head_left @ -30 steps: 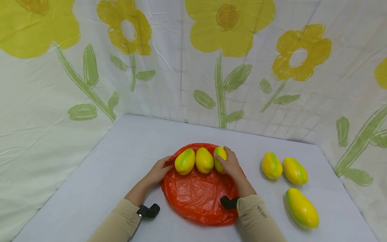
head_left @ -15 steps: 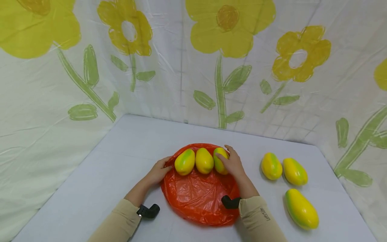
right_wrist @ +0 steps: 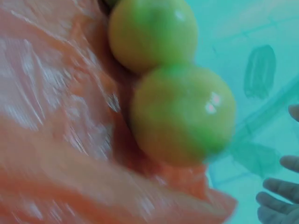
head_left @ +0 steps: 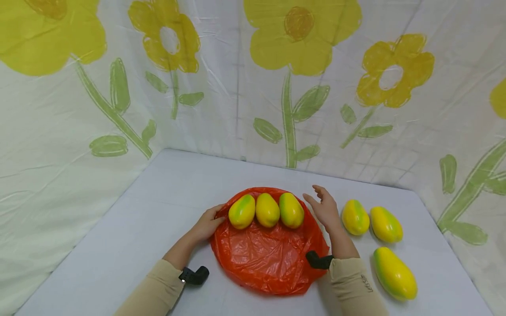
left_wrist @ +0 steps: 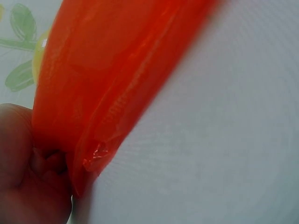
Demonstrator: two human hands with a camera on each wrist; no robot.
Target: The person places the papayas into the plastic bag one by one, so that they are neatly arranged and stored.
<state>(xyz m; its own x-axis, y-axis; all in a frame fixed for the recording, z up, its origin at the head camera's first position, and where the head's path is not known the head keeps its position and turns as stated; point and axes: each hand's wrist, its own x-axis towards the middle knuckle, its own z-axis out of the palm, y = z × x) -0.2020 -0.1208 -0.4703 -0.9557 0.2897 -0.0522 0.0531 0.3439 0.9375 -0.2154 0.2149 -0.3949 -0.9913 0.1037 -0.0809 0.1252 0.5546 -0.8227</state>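
Observation:
A round-mouthed red plastic bag stands with its rim spread wide. Along its far side sit three yellow papayas with green streaks: a left one, a middle one and a right one. My left hand grips the bag's left rim; in the left wrist view thumb and curled fingers hold the red plastic. Just right of the bag, my right hand is off the fruit, fingers spread and holding nothing. Two papayas show close up in the right wrist view, the nearer papaya by the rim.
Right of the bag, three more papayas lie on the white table: two at the back, a left papaya and a right papaya, and a front papaya. A flower-printed curtain hangs behind and beside the table.
My right hand has let go of the right papaya and moved right, off the bag; that papaya now shows whole. The left hand has stayed on the rim.

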